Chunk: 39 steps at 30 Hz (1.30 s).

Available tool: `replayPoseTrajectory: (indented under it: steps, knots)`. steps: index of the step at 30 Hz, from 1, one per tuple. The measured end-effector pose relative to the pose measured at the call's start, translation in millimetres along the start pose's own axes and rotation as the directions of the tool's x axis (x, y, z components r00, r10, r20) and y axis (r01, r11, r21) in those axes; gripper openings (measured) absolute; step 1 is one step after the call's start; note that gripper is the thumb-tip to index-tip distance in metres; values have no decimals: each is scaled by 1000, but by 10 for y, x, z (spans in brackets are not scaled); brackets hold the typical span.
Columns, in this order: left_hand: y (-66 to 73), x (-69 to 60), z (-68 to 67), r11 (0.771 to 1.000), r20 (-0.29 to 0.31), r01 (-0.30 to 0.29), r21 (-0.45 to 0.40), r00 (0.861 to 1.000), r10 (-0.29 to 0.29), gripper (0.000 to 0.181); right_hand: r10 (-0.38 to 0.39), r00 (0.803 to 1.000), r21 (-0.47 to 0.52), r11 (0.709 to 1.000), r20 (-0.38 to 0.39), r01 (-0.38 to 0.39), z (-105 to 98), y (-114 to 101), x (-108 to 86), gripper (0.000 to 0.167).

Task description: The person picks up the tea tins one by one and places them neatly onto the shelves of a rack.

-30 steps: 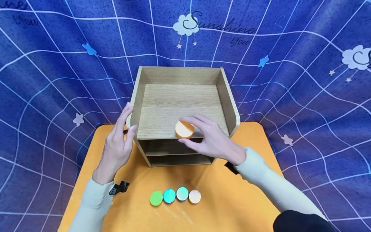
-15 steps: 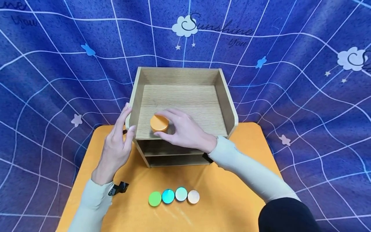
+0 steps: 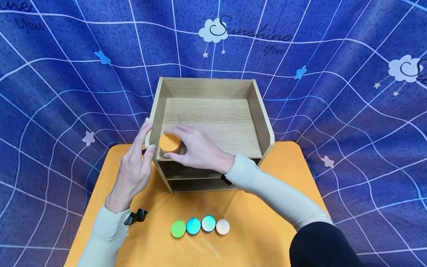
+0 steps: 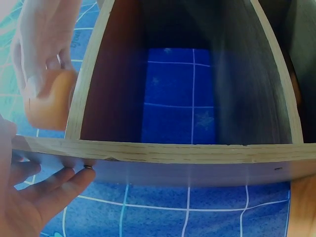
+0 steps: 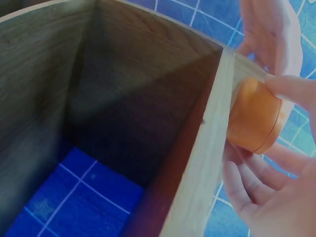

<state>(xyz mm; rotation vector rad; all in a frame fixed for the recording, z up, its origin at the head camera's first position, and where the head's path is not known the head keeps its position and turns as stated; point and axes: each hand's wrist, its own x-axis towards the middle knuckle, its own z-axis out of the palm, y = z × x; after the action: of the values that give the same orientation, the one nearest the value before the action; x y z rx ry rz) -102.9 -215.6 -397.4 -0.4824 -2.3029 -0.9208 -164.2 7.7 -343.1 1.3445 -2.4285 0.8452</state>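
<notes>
A small round orange jar (image 3: 169, 143) sits at the front left corner of the wooden shelf unit's top board (image 3: 213, 115). My right hand (image 3: 201, 151) holds it between thumb and fingers. A seam near one end of the orange jar (image 5: 254, 116) shows in the right wrist view; its base stands on or just over the board. My left hand (image 3: 133, 170) touches the shelf's left side panel (image 3: 156, 122), thumb at the front edge. Seen from the left wrist, its fingers (image 4: 64, 190) lie fairly straight along the panel's outer face.
On the orange tabletop (image 3: 260, 215), in front of the shelf, stands a row of round containers: green (image 3: 178, 229), blue (image 3: 193, 226), pale teal (image 3: 208, 223) and pale pink (image 3: 222, 226). Open compartments (image 3: 193, 172) lie below the top board. A blue patterned curtain (image 3: 213, 55) hangs behind.
My right hand has carried the orange jar leftward, from the middle of the shelf's front edge to its left corner. The left hand has stayed at the side panel.
</notes>
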Motion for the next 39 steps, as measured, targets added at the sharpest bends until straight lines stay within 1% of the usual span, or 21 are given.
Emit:
replayPoseTrajectory:
  steps: [8, 16, 23, 30, 33, 37, 39]
  knots:
    - [6, 0, -6, 1000, 4, 8, -3, 1000, -8, 55, 7, 1000, 23, 1000, 20, -7, 80, 1, 50, 59]
    - [6, -14, -6, 1000, 18, 20, 5, 1000, -20, 56, 40, 998, 30, 999, 55, -41, 141, 7, 71, 60]
    - [5, -15, -4, 1000, 24, 30, 4, 999, -30, 56, 40, 998, 45, 998, 53, -43, 174, 20, 87, 60]
    - [6, -19, -3, 999, 20, 31, 8, 999, -31, 56, 34, 997, 41, 998, 65, -36, 169, 29, 88, 64]
    - [6, -18, 0, 1000, 16, 30, 6, 999, -30, 56, 8, 999, 27, 1000, 46, -9, 153, 29, 83, 67]
    - [1, -21, 8, 1000, 13, 27, 8, 1000, -27, 56, -45, 999, -20, 999, -12, 44, 100, 28, 62, 70]
    - [0, -22, 10, 1000, 15, 26, 9, 1000, -26, 56, -51, 998, -34, 998, -34, 50, 63, 24, 38, 71]
